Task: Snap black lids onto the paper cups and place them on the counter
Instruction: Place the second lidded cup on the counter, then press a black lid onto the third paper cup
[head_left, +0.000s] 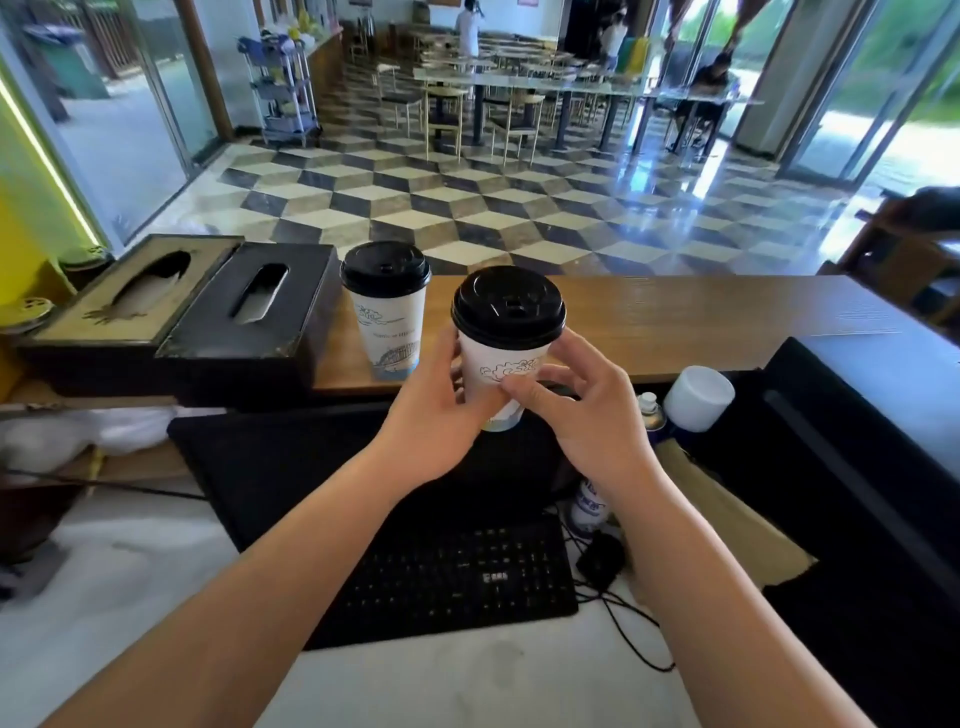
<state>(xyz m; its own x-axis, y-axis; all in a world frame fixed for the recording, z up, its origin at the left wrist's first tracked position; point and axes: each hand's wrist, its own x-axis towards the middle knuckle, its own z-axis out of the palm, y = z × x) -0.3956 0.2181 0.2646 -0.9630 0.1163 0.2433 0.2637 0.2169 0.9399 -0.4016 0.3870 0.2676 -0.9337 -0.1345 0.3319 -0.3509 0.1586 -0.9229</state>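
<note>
A white paper cup (497, 364) with a black lid (508, 307) on it is held in the air just in front of the wooden counter (675, 322). My left hand (434, 410) wraps its left side. My right hand (582, 410) touches its right side with thumb and fingertips. A second lidded paper cup (387, 332) stands upright on the counter to the left, its black lid (385, 269) seated on top.
Two tissue boxes (249, 312) sit left of the standing cup. Below the counter are a black monitor back (311, 467), a black keyboard (457, 571), a spray can (649, 410) and a white upturned cup (698, 397). The counter stretches right.
</note>
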